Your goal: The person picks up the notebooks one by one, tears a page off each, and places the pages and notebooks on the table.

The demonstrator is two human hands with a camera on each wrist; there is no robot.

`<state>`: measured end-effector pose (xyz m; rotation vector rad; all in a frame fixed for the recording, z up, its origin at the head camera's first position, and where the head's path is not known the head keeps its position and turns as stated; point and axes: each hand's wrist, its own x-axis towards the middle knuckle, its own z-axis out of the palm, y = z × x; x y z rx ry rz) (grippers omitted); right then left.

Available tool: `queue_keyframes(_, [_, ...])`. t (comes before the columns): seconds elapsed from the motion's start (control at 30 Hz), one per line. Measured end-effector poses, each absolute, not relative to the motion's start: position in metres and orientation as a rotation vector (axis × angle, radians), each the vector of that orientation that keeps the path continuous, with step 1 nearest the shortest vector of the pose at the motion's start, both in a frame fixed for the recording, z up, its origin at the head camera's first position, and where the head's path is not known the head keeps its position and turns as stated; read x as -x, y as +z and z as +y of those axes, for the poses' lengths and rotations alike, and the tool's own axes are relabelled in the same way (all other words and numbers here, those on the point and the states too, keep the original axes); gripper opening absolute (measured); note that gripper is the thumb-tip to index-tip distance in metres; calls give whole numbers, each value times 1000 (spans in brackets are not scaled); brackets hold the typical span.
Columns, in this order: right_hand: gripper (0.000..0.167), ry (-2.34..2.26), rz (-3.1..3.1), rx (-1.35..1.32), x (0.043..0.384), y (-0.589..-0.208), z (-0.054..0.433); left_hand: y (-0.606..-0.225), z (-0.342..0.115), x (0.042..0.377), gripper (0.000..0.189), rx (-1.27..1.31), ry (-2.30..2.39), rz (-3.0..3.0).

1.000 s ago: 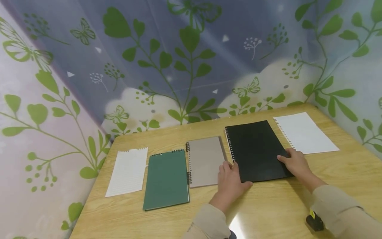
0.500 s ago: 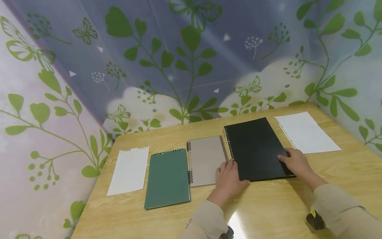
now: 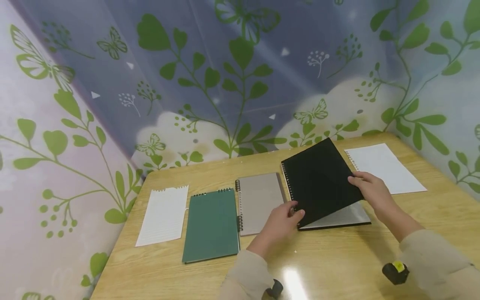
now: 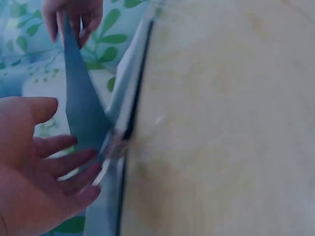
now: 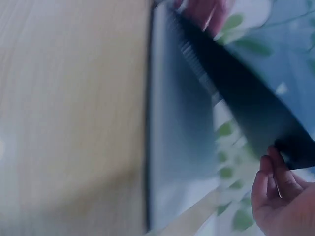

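A black spiral notebook lies on the wooden table in the head view, its front cover [image 3: 318, 179] raised along the right edge. Under the lifted cover a pale page [image 3: 343, 216] shows above the black back cover. My right hand [image 3: 378, 193] pinches the cover's right edge between thumb and fingers; in the right wrist view the cover [image 5: 256, 98] slants upward into those fingers. At the spine's lower end is my left hand [image 3: 277, 225], thumb and fingers apart. The left wrist view shows its fingers [image 4: 74, 162] loosely extended beside the coil binding [image 4: 114, 146], gripping nothing.
Left of the black notebook lie a grey-brown spiral notebook [image 3: 258, 200], a green top-bound notepad [image 3: 211, 225] and a torn lined sheet [image 3: 163, 216]. Another torn white sheet [image 3: 386, 168] lies to the right. A leaf-patterned curtain [image 3: 240, 83] hangs behind the table [image 3: 150, 275].
My right hand has raised the black front cover up and leftward, exposing the page beneath. My left hand has shifted slightly left, its thumb moving off the notebook's lower edge.
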<state>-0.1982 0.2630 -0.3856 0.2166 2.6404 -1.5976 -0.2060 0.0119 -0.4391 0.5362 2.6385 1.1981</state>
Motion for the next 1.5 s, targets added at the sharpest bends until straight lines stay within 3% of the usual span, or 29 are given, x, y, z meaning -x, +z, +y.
queue_keyframes(0.27, [61,-2060,2504,99,178,-365,219,-396,-1,229,38,-433,1721,2379])
queue_keyframes(0.6, [51,-1597,3003,227,167,-385,169,-330,-11,251,43,-486,1704,2234])
queue_keyframes(1.2, [26,-819,3326,416,166,-404,134,-318,-20,267,55,-454,1468,2323])
queue_keyframes(1.5, [27,-698,3371,448,166,-406,126,-314,-28,268,53,-439,1357,2353])
